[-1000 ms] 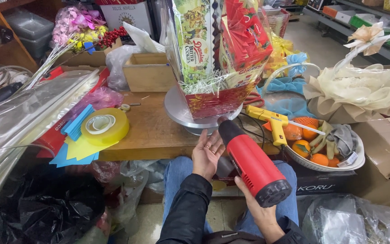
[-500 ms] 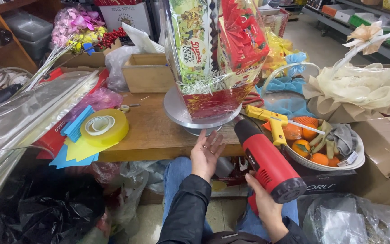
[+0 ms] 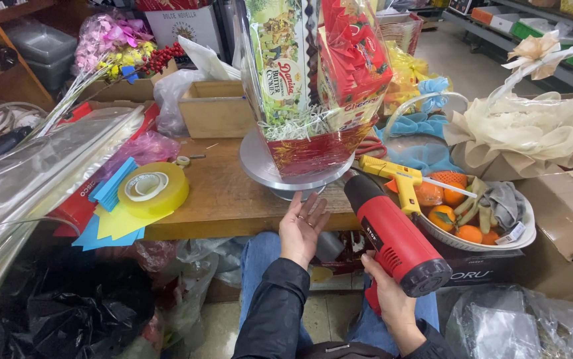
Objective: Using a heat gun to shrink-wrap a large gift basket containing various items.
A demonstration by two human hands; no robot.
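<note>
The right hand (image 3: 392, 302) is wrapped around the handle of a red heat gun (image 3: 396, 233), fingers closed tight on it, with the black nozzle end aimed up toward the base of the wrapped basket. The left hand (image 3: 303, 226) is open, palm up and fingers spread, holding nothing; its fingertips lie just under the near edge of the grey turntable (image 3: 260, 166) at the table's front edge.

The heat gun hangs off the front of the wooden table (image 3: 226, 199), above the person's lap, its nozzle close to the turntable rim. On the turntable stands the gift basket (image 3: 313, 80), wrapped in clear film, with a red foil base, white shredded paper and upright food boxes inside.

Just right of the gun, a yellow glue gun (image 3: 396, 179) lies across the rim of a white bowl (image 3: 492, 242) of oranges. To the left on the table sit a yellow tape roll (image 3: 153, 189) and blue and yellow paper sheets (image 3: 110, 226).

Farther back are a wooden box (image 3: 216, 110), a bunch of artificial flowers (image 3: 110, 46) and, at right, a cream ribbon-trimmed basket (image 3: 532, 126).
</note>
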